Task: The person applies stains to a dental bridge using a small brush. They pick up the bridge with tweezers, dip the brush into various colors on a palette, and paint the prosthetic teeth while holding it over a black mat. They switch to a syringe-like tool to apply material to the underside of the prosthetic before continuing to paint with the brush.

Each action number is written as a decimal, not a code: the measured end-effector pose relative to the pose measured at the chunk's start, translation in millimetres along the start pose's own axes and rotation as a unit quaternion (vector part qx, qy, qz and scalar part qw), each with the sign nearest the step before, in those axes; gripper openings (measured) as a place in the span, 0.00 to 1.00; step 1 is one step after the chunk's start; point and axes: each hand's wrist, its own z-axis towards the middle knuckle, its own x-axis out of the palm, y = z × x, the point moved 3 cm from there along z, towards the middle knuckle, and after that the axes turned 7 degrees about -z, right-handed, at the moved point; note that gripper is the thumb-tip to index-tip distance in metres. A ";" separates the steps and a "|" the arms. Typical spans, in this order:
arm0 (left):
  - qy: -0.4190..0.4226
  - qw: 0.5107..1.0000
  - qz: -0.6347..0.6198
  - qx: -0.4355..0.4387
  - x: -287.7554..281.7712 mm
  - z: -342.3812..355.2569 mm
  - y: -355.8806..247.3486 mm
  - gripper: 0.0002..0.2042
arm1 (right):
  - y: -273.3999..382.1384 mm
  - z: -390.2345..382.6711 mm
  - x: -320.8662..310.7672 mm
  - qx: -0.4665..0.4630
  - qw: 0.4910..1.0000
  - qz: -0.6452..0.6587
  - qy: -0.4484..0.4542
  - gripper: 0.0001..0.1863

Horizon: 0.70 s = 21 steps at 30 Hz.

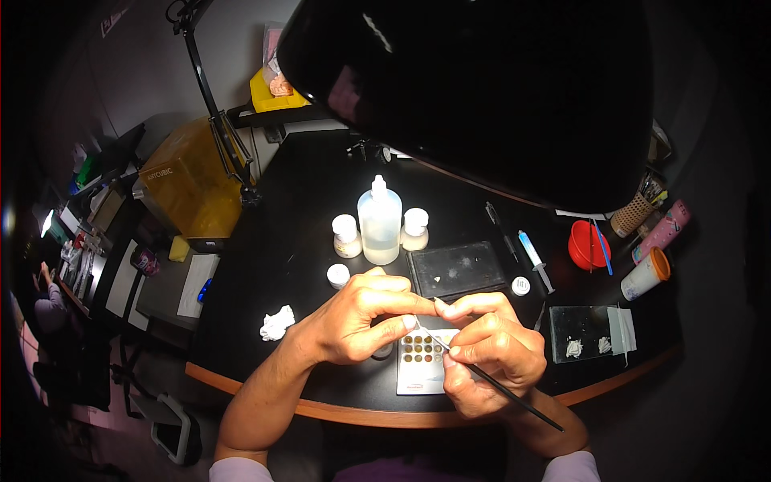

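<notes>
My right hand point(496, 347) is closed round a thin brush point(514, 395) with a long black handle, which slants down to the right. The brush's pale front end points at the fingertips of my left hand point(368, 315). That hand's thumb and index finger are pinched together; what lies between them is too small and too hidden to name. Both hands meet over a white card point(418, 381) with rows of round coloured spots, partly covered by my fingers. Just beyond them lies a dark flat slab point(456, 269) with a small pale bit on it.
A large squeeze bottle point(380, 225) stands between two white-capped jars point(347, 237). Crumpled tissue point(277, 323) lies left. Rightward are a syringe point(535, 261), a red bowl point(588, 246), a cup point(645, 273) and a glass plate point(572, 323). A large black lamp shade point(482, 96) overhangs the desk.
</notes>
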 end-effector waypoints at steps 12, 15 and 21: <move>-0.012 0.998 -0.024 -0.058 -4.7 -1.1 0.4 0.20 | -9.7 -7.3 -7.3 0.021 0.996 0.077 -0.028 0.05; -0.019 0.998 -0.030 -0.046 -12.4 -7.5 14.9 0.26 | -19.3 -17.8 -8.7 0.049 0.995 0.067 -0.059 0.06; 0.034 0.991 -0.004 -0.131 -33.8 -21.1 15.3 0.27 | -31.5 -26.2 8.1 0.151 0.987 0.052 0.027 0.06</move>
